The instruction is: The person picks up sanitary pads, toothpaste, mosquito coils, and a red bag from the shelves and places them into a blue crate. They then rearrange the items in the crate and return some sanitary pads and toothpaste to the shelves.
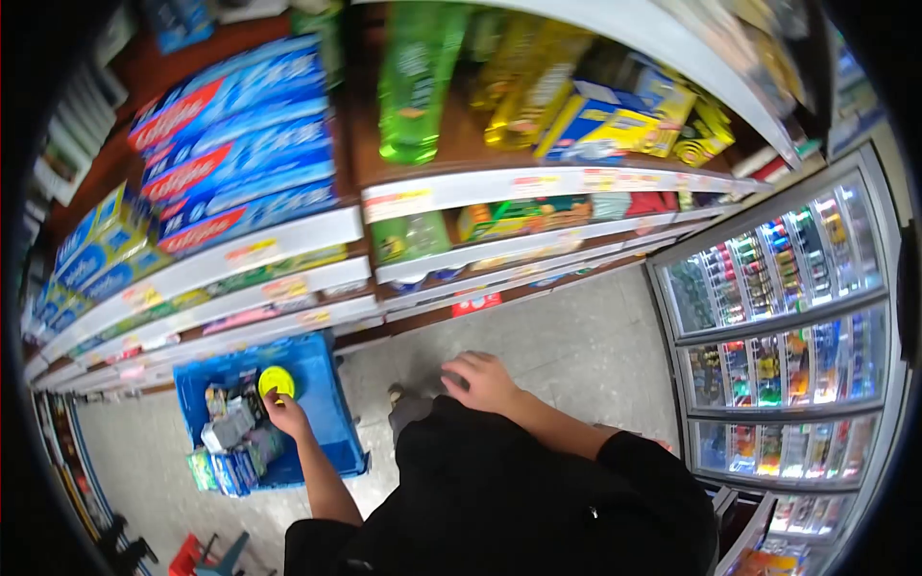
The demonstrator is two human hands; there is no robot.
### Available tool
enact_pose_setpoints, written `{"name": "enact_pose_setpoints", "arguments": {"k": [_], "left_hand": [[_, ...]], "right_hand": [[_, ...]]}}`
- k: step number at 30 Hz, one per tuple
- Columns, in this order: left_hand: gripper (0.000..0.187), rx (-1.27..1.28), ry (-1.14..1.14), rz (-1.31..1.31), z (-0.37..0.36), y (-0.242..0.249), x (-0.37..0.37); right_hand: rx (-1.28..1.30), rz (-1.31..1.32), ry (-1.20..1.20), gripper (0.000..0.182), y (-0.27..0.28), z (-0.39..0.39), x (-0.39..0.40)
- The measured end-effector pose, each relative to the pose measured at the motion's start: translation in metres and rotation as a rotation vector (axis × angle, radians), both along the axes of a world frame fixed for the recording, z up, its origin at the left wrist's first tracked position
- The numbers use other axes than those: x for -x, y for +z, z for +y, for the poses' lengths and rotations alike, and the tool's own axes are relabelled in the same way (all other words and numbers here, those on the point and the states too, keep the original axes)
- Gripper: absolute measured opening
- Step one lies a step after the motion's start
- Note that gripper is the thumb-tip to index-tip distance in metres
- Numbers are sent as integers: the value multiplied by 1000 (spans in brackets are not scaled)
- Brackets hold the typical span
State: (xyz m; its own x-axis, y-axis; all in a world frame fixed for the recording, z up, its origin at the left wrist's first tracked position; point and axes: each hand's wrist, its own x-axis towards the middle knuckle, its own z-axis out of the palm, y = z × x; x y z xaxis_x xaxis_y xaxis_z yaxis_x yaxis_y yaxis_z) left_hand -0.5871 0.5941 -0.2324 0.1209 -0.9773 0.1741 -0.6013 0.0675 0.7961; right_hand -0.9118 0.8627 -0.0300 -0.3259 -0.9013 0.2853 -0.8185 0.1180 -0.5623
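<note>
My left hand (285, 413) is over the blue crate (331, 403), its fingers at the lower edge of a round yellow item (277, 384), which it appears to grip. Beneath and beside it, several packaged goods (230, 432) lie in the crate's left part. My right hand (477, 381) hangs in front of my body above the grey floor, with fingers loosely bent and apart and nothing visible in it.
Shelves ahead hold blue and red toothpaste boxes (240, 134), a green bottle (415, 86), yellow bottles (533, 86) and a blue and yellow box (595, 125). Glass-door drink coolers (778, 360) stand at right. A red object (189, 557) is at the lower left.
</note>
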Motion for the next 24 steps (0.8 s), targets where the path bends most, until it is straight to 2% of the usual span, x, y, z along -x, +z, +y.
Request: {"name": "enact_pose_setpoints", "arguments": {"k": [2, 4, 6, 7, 8, 9, 10, 12, 14, 17, 19, 20, 23, 24], "left_hand": [[18, 37, -237, -72, 17, 19, 34], [19, -6, -478, -189, 39, 9, 68], [28, -370, -786, -443, 79, 34, 112], [47, -495, -994, -703, 86, -20, 122], [55, -332, -1388, -755, 87, -168, 101], [54, -698, -1308, -808, 126, -74, 146], [51, -831, -1326, -750, 153, -66, 164], [45, -393, -1607, -671, 194, -86, 187], [41, -753, -1080, -586, 234, -90, 215], [38, -755, -968, -535, 249, -66, 244], [38, -711, -1028, -561, 243, -67, 253], [38, -693, -1054, -573, 238, -71, 252], [35, -644, -927, -502, 224, -87, 238], [34, -616, -964, -548, 218, -101, 226]], "right_hand": [[212, 69, -171, 25, 16, 9, 39], [289, 171, -384, 27, 39, 31, 94], [531, 152, -589, 29, 82, 49, 150], [624, 245, -669, 34, 86, 64, 192], [699, 291, -710, 43, 109, 75, 225], [769, 303, -724, 56, 126, 84, 260], [839, 316, -737, 70, 143, 94, 294], [901, 319, -783, 88, 194, 101, 342], [876, 336, -821, 106, 237, 101, 376], [700, 284, -908, 121, 265, 93, 421], [595, 220, -958, 130, 272, 85, 436], [580, 187, -976, 129, 273, 81, 440], [639, 198, -1012, 119, 271, 74, 448], [646, 181, -1010, 115, 271, 74, 448]]}}
